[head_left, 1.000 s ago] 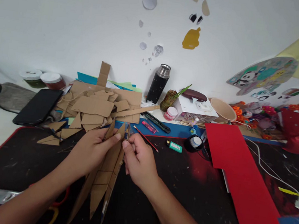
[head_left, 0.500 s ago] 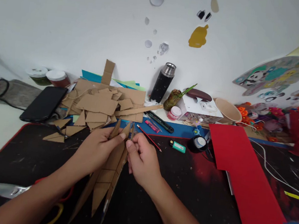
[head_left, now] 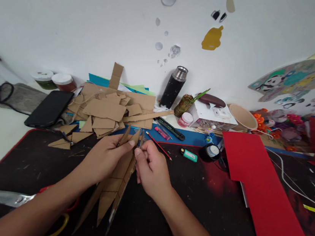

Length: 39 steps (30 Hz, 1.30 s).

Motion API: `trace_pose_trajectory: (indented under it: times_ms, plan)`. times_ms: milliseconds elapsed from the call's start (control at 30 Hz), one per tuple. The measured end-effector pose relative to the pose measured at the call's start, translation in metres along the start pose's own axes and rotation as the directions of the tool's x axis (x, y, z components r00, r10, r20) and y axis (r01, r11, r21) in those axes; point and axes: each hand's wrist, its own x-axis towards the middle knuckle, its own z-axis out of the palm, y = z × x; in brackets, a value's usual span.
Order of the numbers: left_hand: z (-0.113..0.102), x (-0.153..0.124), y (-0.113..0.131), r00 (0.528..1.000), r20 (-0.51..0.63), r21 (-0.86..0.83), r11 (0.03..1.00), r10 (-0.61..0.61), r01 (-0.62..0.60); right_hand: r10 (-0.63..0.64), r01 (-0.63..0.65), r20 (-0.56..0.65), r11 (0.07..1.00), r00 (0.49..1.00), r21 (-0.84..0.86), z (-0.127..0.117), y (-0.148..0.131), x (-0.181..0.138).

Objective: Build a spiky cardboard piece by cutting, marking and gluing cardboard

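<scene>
My left hand (head_left: pixel 106 159) grips a bundle of long pointed cardboard pieces (head_left: pixel 113 187), thumb pressed on the top near their upper tips. The pieces fan out toward me over the black mat (head_left: pixel 194 191). My right hand (head_left: pixel 151 169) pinches the right-most strip of the same bundle between thumb and fingers. Both hands hover just above the mat near its far edge.
A pile of cardboard scraps (head_left: pixel 109 110) lies behind my hands, a black phone (head_left: pixel 50 108) to its left. A red pencil (head_left: pixel 158 145), utility knife (head_left: pixel 171 129), green lighter (head_left: pixel 189 155), tape roll (head_left: pixel 212 151), black flask (head_left: pixel 175 86) and red paper sheet (head_left: pixel 263 192) lie right. Scissors (head_left: pixel 17 202) rest near left.
The camera view has drifted slightly, shifting the scene right. Both hands keep their hold on the cardboard pieces with almost no movement.
</scene>
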Motion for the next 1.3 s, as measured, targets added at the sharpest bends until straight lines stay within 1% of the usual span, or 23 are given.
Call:
trace_pose_trajectory:
  times_ms: [267, 467, 867, 1033, 1300]
  plan:
    - [0.0001, -0.0007, -0.0017, 1.000, -0.001, -0.003, 1.000, 0.014, -0.014, -0.013, 0.013, 0.005, 1.000, 1.000, -0.003, 0.0002, 0.0009, -0.0011]
    - [0.0005, 0.0011, -0.0016, 0.999, 0.008, 0.012, 0.999, 0.049, -0.049, -0.009, 0.009, 0.002, 1.000, 1.000, 0.004, 0.0005, 0.0001, -0.0014]
    - [0.0004, 0.0000, 0.0011, 1.000, 0.007, 0.015, 0.999, 0.029, -0.029, 0.006, -0.006, 0.003, 1.000, 1.000, -0.012, 0.0003, -0.0046, -0.0019]
    - [0.0002, -0.0011, 0.0025, 0.999, 0.008, 0.029, 0.999, 0.038, -0.038, 0.018, -0.018, -0.002, 0.999, 1.000, -0.043, -0.0002, -0.0052, -0.0018]
    - [0.0000, -0.0026, 0.0045, 0.999, 0.000, 0.064, 0.997, 0.049, -0.049, -0.003, 0.003, 0.004, 0.999, 1.000, -0.032, -0.0002, -0.0042, -0.0021]
